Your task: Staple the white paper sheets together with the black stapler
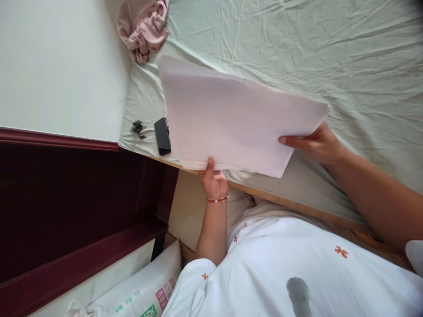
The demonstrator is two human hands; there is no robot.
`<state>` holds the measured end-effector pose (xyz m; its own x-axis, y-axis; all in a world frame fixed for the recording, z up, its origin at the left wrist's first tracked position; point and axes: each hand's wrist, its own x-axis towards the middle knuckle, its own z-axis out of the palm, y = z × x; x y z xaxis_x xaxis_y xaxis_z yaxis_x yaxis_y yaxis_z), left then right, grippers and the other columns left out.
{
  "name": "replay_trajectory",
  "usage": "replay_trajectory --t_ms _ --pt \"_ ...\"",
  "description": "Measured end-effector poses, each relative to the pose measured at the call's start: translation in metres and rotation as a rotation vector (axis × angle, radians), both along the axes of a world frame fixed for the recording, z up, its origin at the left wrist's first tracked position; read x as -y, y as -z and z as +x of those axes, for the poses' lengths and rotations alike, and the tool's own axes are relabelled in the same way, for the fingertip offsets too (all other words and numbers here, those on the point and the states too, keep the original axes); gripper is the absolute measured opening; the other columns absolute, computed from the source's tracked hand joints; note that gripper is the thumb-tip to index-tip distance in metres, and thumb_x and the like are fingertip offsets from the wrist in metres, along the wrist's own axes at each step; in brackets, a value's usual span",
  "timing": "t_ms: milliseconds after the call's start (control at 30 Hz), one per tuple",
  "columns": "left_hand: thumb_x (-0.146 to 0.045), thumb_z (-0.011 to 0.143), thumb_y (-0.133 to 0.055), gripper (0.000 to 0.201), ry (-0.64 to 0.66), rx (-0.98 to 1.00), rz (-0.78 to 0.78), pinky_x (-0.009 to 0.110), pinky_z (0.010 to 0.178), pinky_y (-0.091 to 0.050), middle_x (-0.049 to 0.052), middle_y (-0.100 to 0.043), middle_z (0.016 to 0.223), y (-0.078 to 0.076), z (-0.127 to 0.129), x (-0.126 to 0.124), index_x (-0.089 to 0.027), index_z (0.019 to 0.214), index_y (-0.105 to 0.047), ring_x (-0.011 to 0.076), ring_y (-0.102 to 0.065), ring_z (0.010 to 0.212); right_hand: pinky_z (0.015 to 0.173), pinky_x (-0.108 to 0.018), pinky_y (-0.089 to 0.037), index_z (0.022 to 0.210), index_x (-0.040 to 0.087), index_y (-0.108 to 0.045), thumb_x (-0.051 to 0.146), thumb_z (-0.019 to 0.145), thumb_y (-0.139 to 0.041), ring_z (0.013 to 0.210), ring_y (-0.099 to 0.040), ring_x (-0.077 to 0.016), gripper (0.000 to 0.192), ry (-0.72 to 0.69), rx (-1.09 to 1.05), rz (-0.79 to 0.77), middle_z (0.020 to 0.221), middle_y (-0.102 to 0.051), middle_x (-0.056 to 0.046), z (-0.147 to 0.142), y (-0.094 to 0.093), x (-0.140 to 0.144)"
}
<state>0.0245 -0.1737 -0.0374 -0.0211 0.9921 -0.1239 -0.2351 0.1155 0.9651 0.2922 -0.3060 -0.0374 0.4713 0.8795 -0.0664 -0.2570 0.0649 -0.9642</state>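
1. I have the folded pale pink cloth (231, 119) lifted off the green bedsheet (330, 53), tilted, its far corner pointing toward the wall and its near edge hanging over the side of the bed.

2. My left hand (214, 179) grips the near edge from underneath, thumb on top, fingers curled under the fold. The grip covers only a small part of the edge, so if the layers slide against each other the fold can fan open there.

3. My right hand (317, 143) pinches the right-hand corner, thumb flat along the edge, the other fingers hidden beneath. I can't tell how many layers they actually catch; a missed bottom layer would droop and spoil the stack.

4. Between my 2 hands the cloth spans unsupported. If I let the tension go, I judge the middle sags and creases.

5. The black phone (162, 135) lies on the sheet just beside the cloth's left edge, close to the bed's corner. A sweep of the cloth leftward could nudge it off the edge.

6. The small dark clip-like object (137, 127) sits near the phone; it is too small to identify, and it could snag or get dragged too.

7. The bunched pink fabric (145, 26) rests at the head of the bed, just beyond the cloth's far corner, which could catch on it.
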Motion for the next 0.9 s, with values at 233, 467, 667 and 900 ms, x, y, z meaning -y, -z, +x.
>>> replay_trajectory --t_ms 233,467,667,900 --pt "-0.053 0.074 -0.104 0.053 0.068 -0.138 0.171 0.034 0.113 -0.058 0.0 -0.08 0.114 0.012 -0.05 -0.037 -0.036 0.115 -0.075 0.0189 -0.075 0.129 0.112 -0.056 -0.067 0.087 0.031 -0.091 0.03 0.071 -0.108 0.115 -0.082 -0.0346 0.024 0.177 -0.023 0.147 0.113 -0.091 -0.003 0.018 -0.012 0.004" --pt "-0.051 0.059 -0.113 0.06 0.13 -0.228 0.232 0.031 0.104 -0.061 0.001 -0.084 0.109 0.005 -0.042 -0.036 -0.028 0.102 -0.078 0.0194 -0.078 0.112 0.097 -0.048 -0.072 0.095 0.024 -0.092 0.028 0.06 -0.113 0.104 -0.082 -0.0304 0.04 -0.037 -0.01 0.056 0.112 -0.091 -0.006 0.025 -0.017 0.013" --pt "-0.043 0.058 -0.108 0.045 0.108 -0.281 0.184 0.039 0.102 -0.065 0.001 -0.083 0.091 0.005 -0.045 -0.039 -0.027 0.089 -0.079 0.025 -0.082 0.105 0.096 -0.048 -0.072 0.097 0.021 -0.09 0.035 0.059 -0.115 0.103 -0.081 -0.0302 0.048 -0.13 0.041 -0.07 0.109 -0.09 -0.007 0.027 -0.009 0.009" --pt "-0.05 0.058 -0.111 0.062 0.141 -0.237 0.26 0.038 0.106 -0.065 0.004 -0.087 0.109 -0.003 -0.056 -0.035 -0.031 0.11 -0.082 0.0247 -0.082 0.115 0.084 -0.043 -0.068 0.086 0.022 -0.088 0.032 0.069 -0.109 0.09 -0.075 -0.0252 0.029 0.058 0.208 0.071 0.093 -0.084 -0.003 0.017 -0.028 0.01"
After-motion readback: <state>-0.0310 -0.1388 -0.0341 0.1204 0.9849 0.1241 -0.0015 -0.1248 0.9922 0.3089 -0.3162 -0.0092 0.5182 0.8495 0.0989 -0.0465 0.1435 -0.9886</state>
